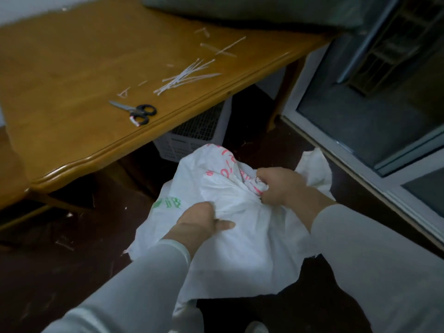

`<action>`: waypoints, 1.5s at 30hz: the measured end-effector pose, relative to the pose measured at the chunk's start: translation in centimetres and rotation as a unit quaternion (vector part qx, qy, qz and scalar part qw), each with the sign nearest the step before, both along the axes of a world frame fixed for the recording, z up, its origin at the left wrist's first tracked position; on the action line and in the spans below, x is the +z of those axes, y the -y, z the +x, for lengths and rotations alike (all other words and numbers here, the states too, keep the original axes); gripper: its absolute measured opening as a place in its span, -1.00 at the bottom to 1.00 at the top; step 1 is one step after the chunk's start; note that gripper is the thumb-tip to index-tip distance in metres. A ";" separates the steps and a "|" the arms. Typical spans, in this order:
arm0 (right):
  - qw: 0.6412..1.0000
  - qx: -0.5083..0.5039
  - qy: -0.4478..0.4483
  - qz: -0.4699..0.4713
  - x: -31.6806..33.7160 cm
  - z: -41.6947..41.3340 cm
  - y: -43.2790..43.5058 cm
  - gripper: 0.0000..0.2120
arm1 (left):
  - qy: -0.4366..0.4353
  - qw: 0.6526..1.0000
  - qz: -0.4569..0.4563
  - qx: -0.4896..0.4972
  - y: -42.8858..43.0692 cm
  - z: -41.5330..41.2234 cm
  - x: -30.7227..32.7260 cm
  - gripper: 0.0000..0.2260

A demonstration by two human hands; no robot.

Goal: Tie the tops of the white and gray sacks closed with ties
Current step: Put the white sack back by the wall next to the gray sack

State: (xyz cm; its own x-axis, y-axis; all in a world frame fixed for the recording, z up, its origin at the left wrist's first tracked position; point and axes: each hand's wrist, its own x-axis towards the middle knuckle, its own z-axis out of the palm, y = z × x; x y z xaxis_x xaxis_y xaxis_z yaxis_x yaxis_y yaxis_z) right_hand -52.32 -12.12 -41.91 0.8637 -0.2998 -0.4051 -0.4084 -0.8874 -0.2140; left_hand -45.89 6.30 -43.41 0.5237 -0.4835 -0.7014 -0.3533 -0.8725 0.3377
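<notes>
A white woven sack (245,236) with red and green print is held up above the dark floor in front of me. My right hand (278,186) grips a bunched, twisted part of the sack's top. Lower left, my left hand (199,222) pinches a fold of the sack's cloth. A loose bundle of white ties (185,76) lies on the wooden table (72,116), with a few more ties (221,46) farther back. A gray sack (252,8) lies at the table's far edge.
Black-handled scissors (135,111) rest near the table's front edge, beside cut tie scraps. A white slotted basket (192,138) stands under the table. A glass sliding door (372,111) runs along the right. Small scraps litter the floor.
</notes>
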 end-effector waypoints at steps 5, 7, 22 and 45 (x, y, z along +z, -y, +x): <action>0.995 -0.057 0.057 -0.063 5.1 -6.9 4.8 -0.82 | 0.034 0.987 0.035 -0.156 5.8 -2.9 6.0 -0.21; 0.989 -0.077 0.084 -0.096 7.9 -9.2 6.4 -0.83 | 0.104 0.970 0.023 -0.217 8.1 -3.9 8.5 -0.46; 0.865 -0.185 0.294 -0.361 39.6 -19.2 9.9 -0.81 | 0.384 0.864 -0.176 -0.275 15.9 -10.4 39.1 -0.62; 0.653 -0.086 0.722 -0.213 66.7 9.3 -3.5 -0.78 | 0.747 0.645 -0.150 -0.062 -3.7 9.3 71.4 -0.83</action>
State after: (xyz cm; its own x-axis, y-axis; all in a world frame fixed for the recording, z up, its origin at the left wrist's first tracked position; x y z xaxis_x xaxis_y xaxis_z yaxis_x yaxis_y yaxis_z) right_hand -42.98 -8.59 24.80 0.1921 -0.2629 0.9455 -0.1553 -0.9594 -0.2353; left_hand -36.61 10.01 28.00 0.4503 -0.5835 0.6758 -0.5415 -0.7803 -0.3129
